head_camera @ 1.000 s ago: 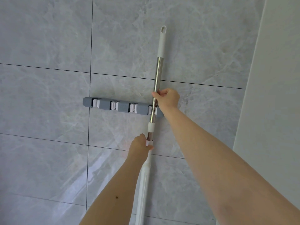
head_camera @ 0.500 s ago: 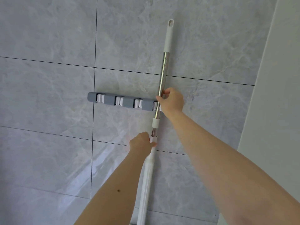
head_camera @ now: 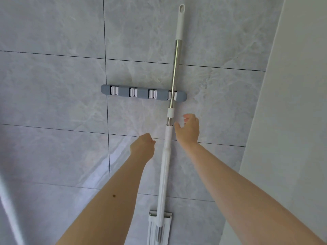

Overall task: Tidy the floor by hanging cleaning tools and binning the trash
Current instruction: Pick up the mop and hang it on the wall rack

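wall (head_camera: 53,103): grey marble tiles, dark grout | right: plain white panel (head_camera: 292,121) | glossy sheen

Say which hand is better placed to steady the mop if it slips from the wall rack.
Probably the right hand: it is open with fingers spread right beside the mop handle, just below the rack. The left hand is loosely curled and sits farther from the handle, lower down.

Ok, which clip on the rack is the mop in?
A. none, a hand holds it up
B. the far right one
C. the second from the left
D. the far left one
B: the mop pole sits in the far right clip of the rack, and the left hand and right hand are both off it.
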The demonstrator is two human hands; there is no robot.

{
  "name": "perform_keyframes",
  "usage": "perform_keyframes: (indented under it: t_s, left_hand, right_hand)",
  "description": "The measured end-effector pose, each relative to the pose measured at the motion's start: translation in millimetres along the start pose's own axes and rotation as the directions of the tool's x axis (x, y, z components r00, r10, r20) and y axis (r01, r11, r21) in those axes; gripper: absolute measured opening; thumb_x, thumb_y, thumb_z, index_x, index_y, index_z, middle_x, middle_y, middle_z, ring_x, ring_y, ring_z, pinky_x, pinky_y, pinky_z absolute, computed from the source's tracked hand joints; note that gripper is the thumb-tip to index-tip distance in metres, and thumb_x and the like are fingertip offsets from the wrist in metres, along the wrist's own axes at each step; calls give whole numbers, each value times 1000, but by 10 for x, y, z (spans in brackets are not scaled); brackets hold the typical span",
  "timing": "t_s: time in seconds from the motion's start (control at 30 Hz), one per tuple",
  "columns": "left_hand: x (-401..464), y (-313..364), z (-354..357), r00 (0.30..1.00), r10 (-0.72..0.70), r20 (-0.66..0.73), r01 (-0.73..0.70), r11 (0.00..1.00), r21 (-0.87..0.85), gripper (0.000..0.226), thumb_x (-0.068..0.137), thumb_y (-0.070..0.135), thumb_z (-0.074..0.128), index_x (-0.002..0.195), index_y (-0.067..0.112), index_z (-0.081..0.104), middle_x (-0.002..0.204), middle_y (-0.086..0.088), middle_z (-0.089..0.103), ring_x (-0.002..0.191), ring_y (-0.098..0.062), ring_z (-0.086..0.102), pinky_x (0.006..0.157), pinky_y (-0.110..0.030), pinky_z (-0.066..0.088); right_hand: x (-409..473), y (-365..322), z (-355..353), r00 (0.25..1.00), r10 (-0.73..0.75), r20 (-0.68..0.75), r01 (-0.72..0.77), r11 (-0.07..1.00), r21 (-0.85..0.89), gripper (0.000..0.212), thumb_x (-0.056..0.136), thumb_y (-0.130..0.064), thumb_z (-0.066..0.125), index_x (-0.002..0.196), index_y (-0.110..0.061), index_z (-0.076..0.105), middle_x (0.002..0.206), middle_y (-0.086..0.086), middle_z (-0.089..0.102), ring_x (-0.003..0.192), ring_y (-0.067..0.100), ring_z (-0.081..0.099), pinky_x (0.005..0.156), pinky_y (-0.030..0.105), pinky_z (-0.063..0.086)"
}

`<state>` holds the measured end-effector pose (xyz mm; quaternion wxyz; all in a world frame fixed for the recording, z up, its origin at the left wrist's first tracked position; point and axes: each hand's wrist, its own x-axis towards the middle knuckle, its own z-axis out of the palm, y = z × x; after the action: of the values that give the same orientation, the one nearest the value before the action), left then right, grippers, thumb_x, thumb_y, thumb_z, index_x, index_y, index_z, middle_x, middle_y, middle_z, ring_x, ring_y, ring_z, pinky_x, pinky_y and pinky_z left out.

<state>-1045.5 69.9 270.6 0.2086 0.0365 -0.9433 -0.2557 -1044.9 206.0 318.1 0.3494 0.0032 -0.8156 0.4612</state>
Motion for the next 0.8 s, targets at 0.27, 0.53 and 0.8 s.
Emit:
perform_keyframes:
  t_s: [0.27, 0.53, 0.8]
  left_hand:
    - [-494, -414, -365, 993, -105, -62, 114, 980, 166, 18, 99, 22, 37, 101, 12, 53, 113, -6, 63, 99, -27, 61, 76, -28, 40]
    - [-1335, -905, -833, 912, -368, -181, 405, 874, 267, 11, 95, 7, 37, 91, 14, 45, 103, -9, 62, 90, -29, 60, 70, -28, 38]
    - [-2966, -1458, -1455, 723, -610, -323, 690, 661, 295, 24, 95, 10, 34, 106, 8, 56, 112, -13, 65, 101, -34, 64, 81, -39, 50]
  right_hand:
    - [-472, -62, 242, 926, 119, 359, -138, 990, 28, 43, 86, -27, 61, 123, -9, 48, 126, 9, 52, 111, 25, 57, 93, 33, 46]
    - [-1222, -423, 532, 773, -18, 634, -42, 996, 79, 39, 86, -15, 56, 123, -7, 50, 128, 11, 51, 113, 28, 55, 94, 38, 48]
    - [-2686, -892, 642, 462, -168, 871, 5, 982, 187, 25, 84, -10, 53, 108, -3, 58, 111, 14, 61, 96, 28, 60, 80, 33, 50]
